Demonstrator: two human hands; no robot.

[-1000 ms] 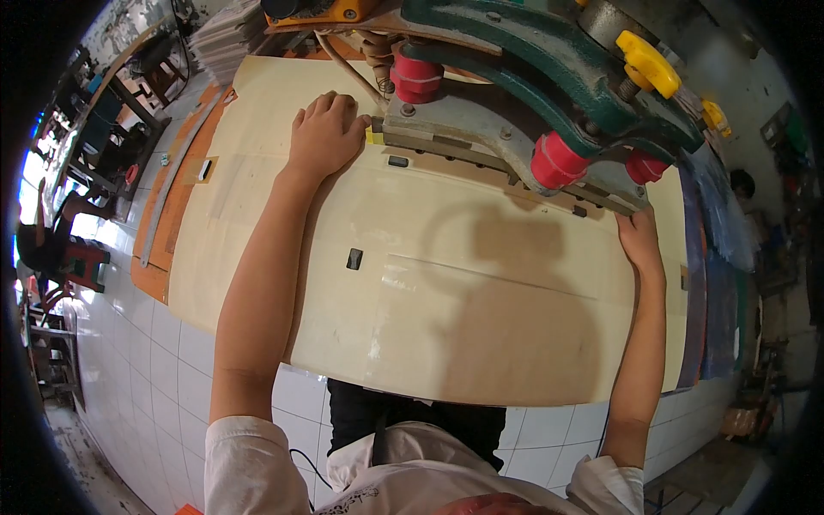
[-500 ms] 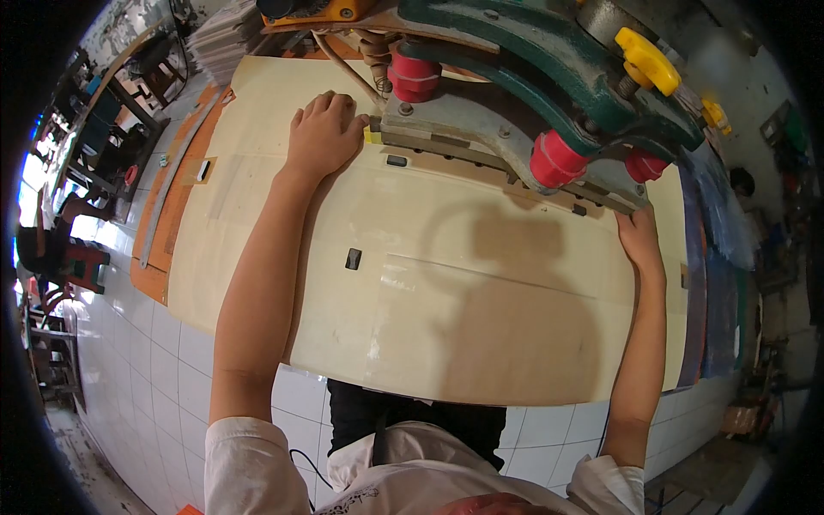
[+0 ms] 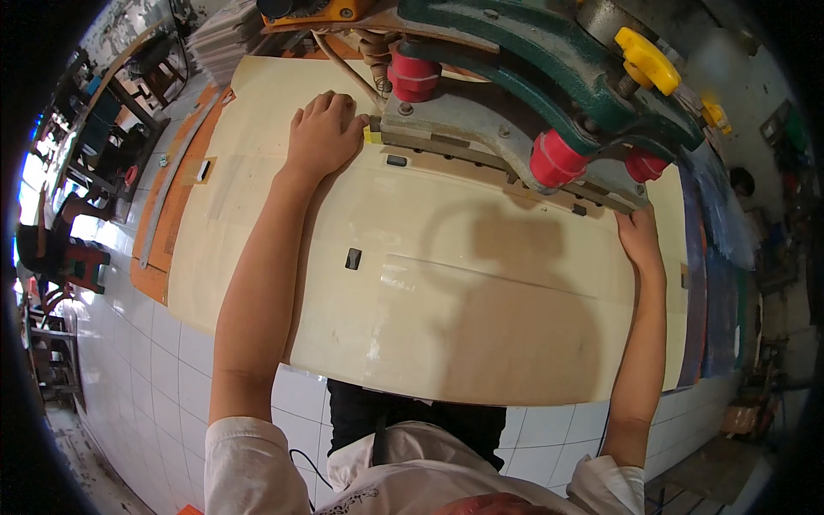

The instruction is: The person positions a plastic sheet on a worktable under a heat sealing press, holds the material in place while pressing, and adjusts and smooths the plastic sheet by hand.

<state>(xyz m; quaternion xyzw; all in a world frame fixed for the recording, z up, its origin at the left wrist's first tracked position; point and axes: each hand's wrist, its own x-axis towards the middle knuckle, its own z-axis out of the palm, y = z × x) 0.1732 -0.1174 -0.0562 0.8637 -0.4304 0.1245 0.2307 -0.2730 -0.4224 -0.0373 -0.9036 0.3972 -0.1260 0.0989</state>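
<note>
A large cream-coloured sheet (image 3: 343, 318) covers the worktable in front of me. My left hand (image 3: 326, 133) rests palm down on it, fingers slightly bent and thumb apart, by the left end of a long metal bar (image 3: 506, 163). A small yellow piece (image 3: 372, 136) lies near that thumb tip. At the bar's right end is my right hand (image 3: 639, 232), its fingers mostly hidden by the bar. The bar belongs to a green press machine (image 3: 481, 51) with red knobs (image 3: 558, 159). Small dark pads (image 3: 353, 258) sit on the sheet.
Yellow handles (image 3: 648, 62) stick up at the machine's top right. A metal ruler (image 3: 176, 184) lies along the orange board (image 3: 148, 279) on the left. Stacked sheets (image 3: 225, 39) stand at the back left. Bluish plastic sheets (image 3: 721, 292) hang at the right.
</note>
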